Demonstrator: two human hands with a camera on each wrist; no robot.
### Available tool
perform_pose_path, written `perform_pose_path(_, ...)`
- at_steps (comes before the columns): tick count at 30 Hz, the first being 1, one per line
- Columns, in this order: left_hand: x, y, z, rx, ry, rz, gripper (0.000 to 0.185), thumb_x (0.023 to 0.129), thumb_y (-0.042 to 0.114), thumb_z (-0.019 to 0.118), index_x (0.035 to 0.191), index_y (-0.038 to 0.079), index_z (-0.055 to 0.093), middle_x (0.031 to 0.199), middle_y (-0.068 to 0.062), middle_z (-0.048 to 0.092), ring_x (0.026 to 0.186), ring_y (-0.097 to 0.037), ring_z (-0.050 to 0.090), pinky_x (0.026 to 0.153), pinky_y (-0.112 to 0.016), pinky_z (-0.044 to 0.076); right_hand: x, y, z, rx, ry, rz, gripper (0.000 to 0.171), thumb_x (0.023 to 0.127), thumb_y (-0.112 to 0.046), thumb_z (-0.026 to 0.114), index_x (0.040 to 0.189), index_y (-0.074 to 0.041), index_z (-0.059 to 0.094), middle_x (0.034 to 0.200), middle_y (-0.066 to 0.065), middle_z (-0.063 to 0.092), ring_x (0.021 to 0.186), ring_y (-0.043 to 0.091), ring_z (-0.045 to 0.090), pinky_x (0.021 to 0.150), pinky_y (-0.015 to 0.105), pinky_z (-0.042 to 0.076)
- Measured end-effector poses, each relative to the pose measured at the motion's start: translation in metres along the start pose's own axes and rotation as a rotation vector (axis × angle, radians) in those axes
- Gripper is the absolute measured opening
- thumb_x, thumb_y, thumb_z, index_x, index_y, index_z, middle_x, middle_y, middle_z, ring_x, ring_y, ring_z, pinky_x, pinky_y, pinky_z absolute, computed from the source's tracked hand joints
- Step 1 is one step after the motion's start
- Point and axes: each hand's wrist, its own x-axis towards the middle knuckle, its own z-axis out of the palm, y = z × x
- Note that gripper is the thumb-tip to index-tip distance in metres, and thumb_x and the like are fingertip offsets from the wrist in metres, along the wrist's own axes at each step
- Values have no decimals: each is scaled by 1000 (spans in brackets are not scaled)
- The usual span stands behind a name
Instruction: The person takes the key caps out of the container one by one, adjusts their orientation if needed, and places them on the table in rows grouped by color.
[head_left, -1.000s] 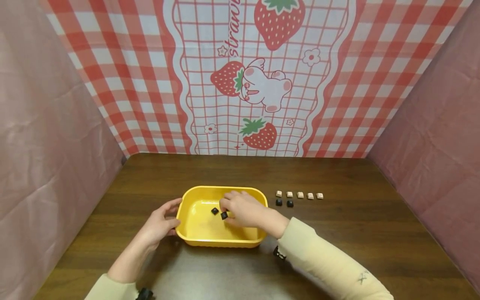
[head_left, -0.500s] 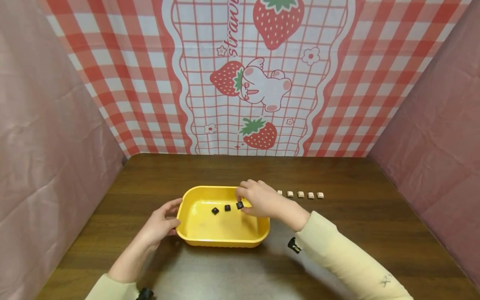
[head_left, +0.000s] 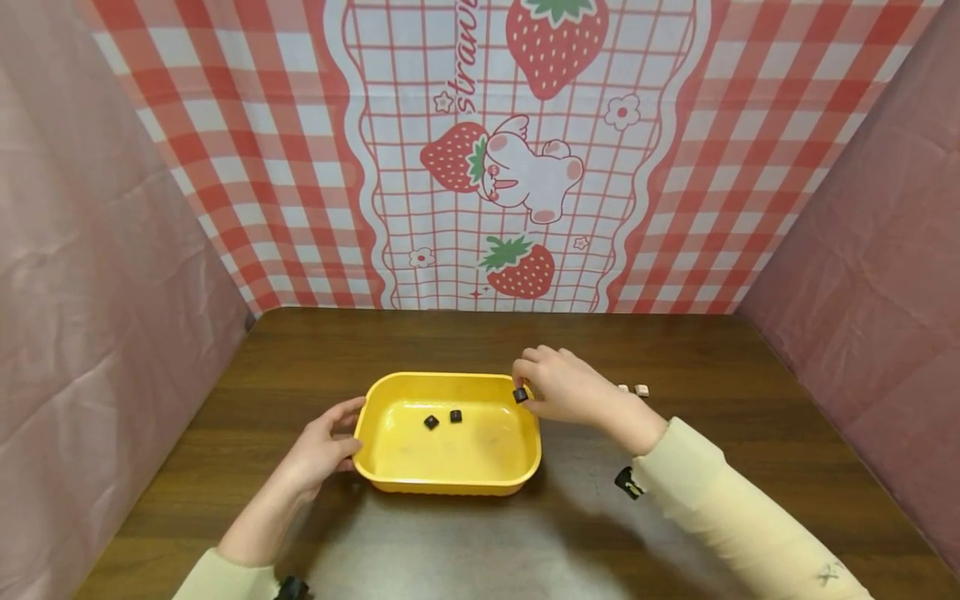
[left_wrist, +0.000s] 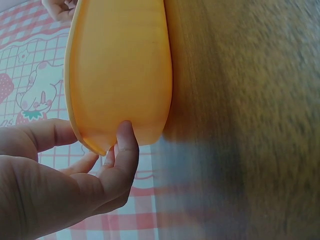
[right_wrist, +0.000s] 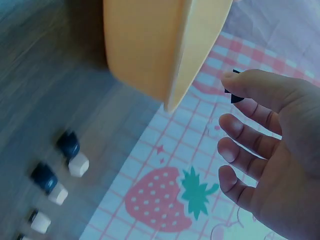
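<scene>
A yellow plastic basin point(head_left: 450, 482) stands on the table, with two black keycaps point(head_left: 456, 416) lying inside. My left hand point(head_left: 318, 454) holds the basin's left end; the left wrist view shows its fingers bent about the corner, touching rim and outer wall. Over the basin's right rim, my right hand point(head_left: 566, 387) pinches another black keycap point(head_left: 521, 395) between thumb and index finger, the other fingers loosely bent. White keycaps point(head_left: 641, 390) sit in a row to the right, mostly hidden by the right hand; the right wrist view shows two black keycaps point(right_wrist: 44, 176) beside them.
The brown wooden table point(head_left: 315, 350) extends around the basin. A red checked strawberry cloth point(head_left: 517, 192) hangs at the back, and pink cloths point(head_left: 855, 242) flank both sides. Black wrist straps point(head_left: 628, 482) show at the sleeves.
My right hand has lifted a black keycap from inside the basin and carried it right, up to the right rim. My left hand stays at the basin's left end.
</scene>
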Motion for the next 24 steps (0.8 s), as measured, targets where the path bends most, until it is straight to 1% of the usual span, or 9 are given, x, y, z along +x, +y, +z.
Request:
perform_pose_path(4, 0, 0, 0, -1, 1, 0, 62, 85, -10, 48, 144, 2, 33, 135, -29, 41, 95, -26, 60, 60, -28, 52, -9, 9, -3, -3, 35, 2, 23, 74, -24, 79, 87, -19, 62, 84, -4, 55, 78, 14, 49, 67, 32, 44)
perform_pose_path(9, -1, 1, 0, 3, -1, -1, 61, 86, -10, 49, 144, 2, 33, 136, -29, 41, 95, -26, 60, 60, -28, 53, -20, 25, -1, -12, 68, 14, 21, 72, -21, 79, 83, -19, 61, 82, -4, 54, 78, 15, 50, 64, 33, 42)
perform_pose_path(17, -1, 3, 0, 1, 3, -6, 61, 86, -10, 48, 144, 2, 33, 136, -28, 41, 95, -27, 60, 60, -28, 52, -37, 53, 12, 9, 98, 52, 25, 69, -17, 81, 82, -16, 60, 82, -2, 54, 74, 15, 51, 59, 32, 43)
perform_pose_path(21, -1, 3, 1, 0, 3, -5, 62, 86, -10, 48, 144, 2, 33, 136, -29, 41, 95, -27, 60, 60, -28, 52, -45, 65, 22, 29, 93, 83, 25, 69, -16, 81, 83, -15, 60, 82, 0, 55, 72, 14, 49, 57, 29, 42)
perform_pose_path(24, -1, 3, 1, 3, 2, -7, 61, 86, -10, 48, 144, 2, 33, 136, -29, 41, 96, -27, 60, 61, -28, 52, -52, 72, 29, 44, 90, 118, 25, 69, -16, 82, 82, -16, 60, 82, -1, 55, 72, 14, 50, 58, 30, 42)
